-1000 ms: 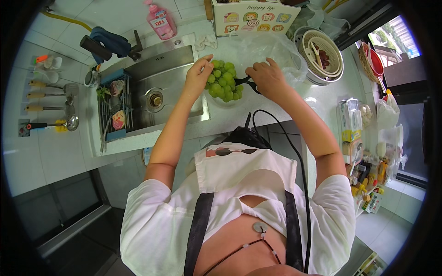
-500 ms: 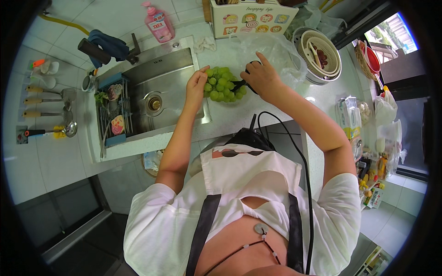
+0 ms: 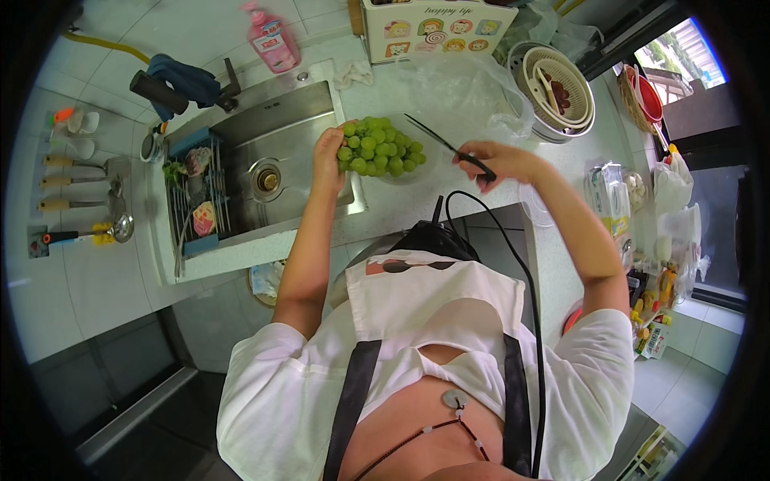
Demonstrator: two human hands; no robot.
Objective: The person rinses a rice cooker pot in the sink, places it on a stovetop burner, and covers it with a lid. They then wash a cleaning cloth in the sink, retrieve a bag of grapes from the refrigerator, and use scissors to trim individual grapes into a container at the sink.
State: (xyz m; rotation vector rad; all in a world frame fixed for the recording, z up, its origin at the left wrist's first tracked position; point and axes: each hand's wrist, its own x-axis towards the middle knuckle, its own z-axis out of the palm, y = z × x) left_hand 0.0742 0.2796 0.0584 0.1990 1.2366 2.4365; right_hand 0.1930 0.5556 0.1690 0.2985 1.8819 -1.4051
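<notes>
A bunch of green grapes is held up by its left end in my left hand, near the right edge of the sink. My right hand grips black-handled scissors, whose blades point up and left, apart from the grapes. The blades look closed together. Beneath the bunch, part of a clear round dish or bowl shows on the counter, mostly hidden by the grapes.
The steel sink lies left, with a dish rack in it and a faucet behind. A pink pump bottle, a clear plastic bag and stacked colanders stand farther back. A black cable hangs before me.
My right hand has drawn the scissors away from the grapes, moving right and nearer to me. The left hand and the grapes have shifted slightly left.
</notes>
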